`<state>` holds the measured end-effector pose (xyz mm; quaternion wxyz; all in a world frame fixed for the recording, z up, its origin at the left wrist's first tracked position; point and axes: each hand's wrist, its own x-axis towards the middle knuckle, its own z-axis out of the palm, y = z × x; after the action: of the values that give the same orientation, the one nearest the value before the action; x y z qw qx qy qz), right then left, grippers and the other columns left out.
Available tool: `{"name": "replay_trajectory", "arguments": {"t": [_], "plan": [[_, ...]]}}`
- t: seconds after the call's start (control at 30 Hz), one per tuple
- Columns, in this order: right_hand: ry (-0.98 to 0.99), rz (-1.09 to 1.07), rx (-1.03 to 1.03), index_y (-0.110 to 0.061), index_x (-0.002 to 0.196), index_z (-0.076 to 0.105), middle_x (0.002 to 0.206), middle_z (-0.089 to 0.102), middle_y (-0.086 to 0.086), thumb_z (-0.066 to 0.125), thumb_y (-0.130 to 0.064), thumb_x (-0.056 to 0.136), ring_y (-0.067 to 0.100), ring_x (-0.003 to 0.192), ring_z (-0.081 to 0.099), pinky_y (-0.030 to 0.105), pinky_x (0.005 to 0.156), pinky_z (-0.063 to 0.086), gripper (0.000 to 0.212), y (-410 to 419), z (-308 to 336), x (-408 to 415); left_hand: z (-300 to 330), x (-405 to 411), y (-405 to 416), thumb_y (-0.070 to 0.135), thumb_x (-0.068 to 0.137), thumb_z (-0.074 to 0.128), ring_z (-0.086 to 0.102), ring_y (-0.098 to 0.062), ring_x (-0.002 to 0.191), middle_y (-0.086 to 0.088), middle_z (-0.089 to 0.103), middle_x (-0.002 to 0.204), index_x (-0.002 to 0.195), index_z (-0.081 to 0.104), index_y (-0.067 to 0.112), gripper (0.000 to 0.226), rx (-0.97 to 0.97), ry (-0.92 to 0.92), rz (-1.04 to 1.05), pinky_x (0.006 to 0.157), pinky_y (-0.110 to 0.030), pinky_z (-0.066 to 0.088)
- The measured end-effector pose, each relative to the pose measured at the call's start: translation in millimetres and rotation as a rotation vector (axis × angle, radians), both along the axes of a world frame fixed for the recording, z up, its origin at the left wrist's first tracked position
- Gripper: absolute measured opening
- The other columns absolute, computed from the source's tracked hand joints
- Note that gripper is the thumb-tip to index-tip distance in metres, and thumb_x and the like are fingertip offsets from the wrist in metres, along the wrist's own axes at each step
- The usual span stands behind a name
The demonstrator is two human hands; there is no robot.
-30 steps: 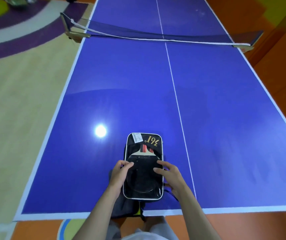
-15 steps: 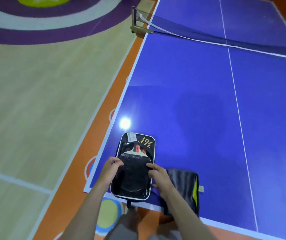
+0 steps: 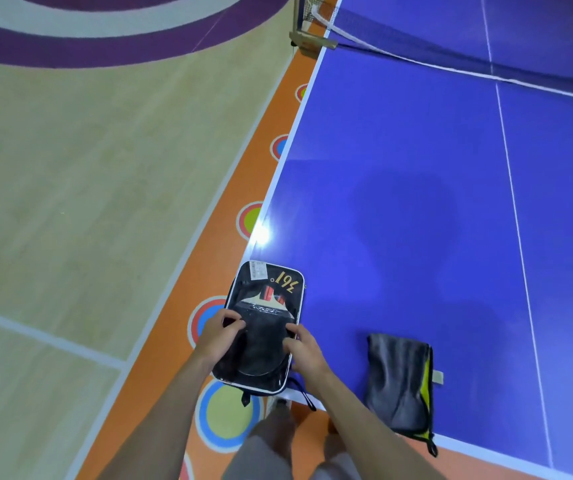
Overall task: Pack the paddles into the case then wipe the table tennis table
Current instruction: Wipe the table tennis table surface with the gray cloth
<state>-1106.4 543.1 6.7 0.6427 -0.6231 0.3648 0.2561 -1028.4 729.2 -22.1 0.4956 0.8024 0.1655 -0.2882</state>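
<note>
One big blue bench [image 3: 416, 202] has white lines and one net [image 3: 451, 64] far from the case. One black case [image 3: 260, 327] sits at the bench's near left corner, partly over the edge. Through its clear front one paddle [image 3: 260, 337] shows, black with a red handle. One grey cloth [image 3: 397, 382] lies right of the case. Two hands grip the case: left hand [image 3: 217, 336], right hand [image 3: 304, 353].

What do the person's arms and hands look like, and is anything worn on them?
Both forearms are bare as far as the view shows: no sleeves, gloves, watch or rings can be seen. The left hand and the right hand are bare too. Below the arms, grey trousers show.
</note>
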Motion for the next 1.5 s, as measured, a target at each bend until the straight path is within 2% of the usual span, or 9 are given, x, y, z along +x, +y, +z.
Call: {"name": "replay_trajectory", "arguments": {"t": [0.27,0.43,0.57,0.67,0.8,1.0,1.07,1.2,1.5], "plan": [[-0.047,-0.124,0.091,-0.025,0.14,0.054,0.132,0.058,-0.002,0.054,-0.01,0.101,0.012,0.114,0.06,0.032,0.082,0.056,0.042,-10,-1,-9,-5,0,-5,0.018,0.098,0.066,0.057,-0.014,0.108,0.012,0.061,0.113,0.107,0.066,0.02,0.009,0.014,-0.061,-0.016,0.09,-0.031,0.043],[-0.098,-0.136,0.013,-0.027,0.146,0.053,0.146,0.051,-0.001,0.062,-0.024,0.097,0.015,0.129,0.053,0.045,0.112,0.046,0.05,-14,-7,-10,1,4,-23,0.014,0.096,0.068,0.058,-0.005,0.099,0.009,0.064,0.109,0.105,0.067,0.018,0.01,0.025,-0.115,-0.07,0.073,-0.014,0.038],[-0.12,-0.115,-0.014,-0.024,0.148,0.052,0.146,0.047,-0.003,0.06,-0.022,0.101,0.016,0.135,0.048,0.047,0.117,0.042,0.048,-12,-10,-5,-1,9,-26,0.015,0.097,0.067,0.057,-0.004,0.093,0.008,0.066,0.106,0.106,0.067,0.017,0.01,0.037,-0.113,-0.056,0.07,-0.014,0.038],[-0.14,-0.106,-0.027,-0.024,0.148,0.052,0.144,0.051,-0.004,0.059,-0.022,0.102,0.011,0.127,0.052,0.039,0.108,0.048,0.046,-9,-11,-1,-3,10,-24,0.013,0.096,0.068,0.06,-0.01,0.097,0.007,0.066,0.105,0.105,0.067,0.016,0.01,0.037,-0.121,-0.062,0.073,-0.019,0.041],[-0.168,-0.07,-0.044,-0.023,0.147,0.052,0.136,0.052,-0.005,0.056,-0.021,0.104,-0.002,0.111,0.053,0.01,0.077,0.047,0.043,-4,-11,6,-5,13,-20,0.013,0.097,0.067,0.061,-0.016,0.102,0.007,0.066,0.104,0.107,0.067,0.015,0.011,0.04,-0.115,-0.058,0.076,-0.024,0.043],[-0.186,-0.036,-0.06,-0.025,0.149,0.05,0.142,0.049,-0.004,0.059,-0.025,0.103,0.006,0.119,0.052,0.01,0.074,0.047,0.046,-1,-20,11,-8,19,-13,0.016,0.099,0.063,0.06,-0.021,0.107,0.003,0.064,0.109,0.112,0.064,0.016,0.013,0.082,-0.09,-0.059,0.083,-0.031,0.045],[-0.195,-0.003,-0.068,-0.029,0.148,0.049,0.143,0.051,-0.004,0.062,-0.025,0.101,0.011,0.126,0.055,0.014,0.083,0.051,0.049,-7,-19,9,-6,16,-15,0.015,0.1,0.06,0.058,-0.021,0.107,-0.002,0.062,0.118,0.121,0.059,0.014,0.021,0.133,-0.142,-0.057,0.085,-0.032,0.045],[-0.185,0.178,-0.368,-0.025,0.154,0.042,0.152,0.043,-0.008,0.06,-0.021,0.102,0.013,0.143,0.041,0.026,0.112,0.036,0.056,-47,-25,-14,0,0,-32,0.013,0.097,0.062,0.056,-0.018,0.112,0.003,0.061,0.121,0.126,0.06,0.018,0.029,0.393,-0.548,-0.164,0.091,-0.033,0.046],[-0.196,0.197,-0.734,-0.023,0.155,0.041,0.158,0.039,-0.007,0.052,-0.014,0.104,0.014,0.147,0.035,0.03,0.116,0.036,0.053,-126,-35,-88,-3,-11,-125,0.01,0.092,0.064,0.055,-0.016,0.114,0.007,0.059,0.119,0.118,0.065,0.02,0.028,0.317,-0.74,-0.711,0.098,-0.037,0.047]]}}
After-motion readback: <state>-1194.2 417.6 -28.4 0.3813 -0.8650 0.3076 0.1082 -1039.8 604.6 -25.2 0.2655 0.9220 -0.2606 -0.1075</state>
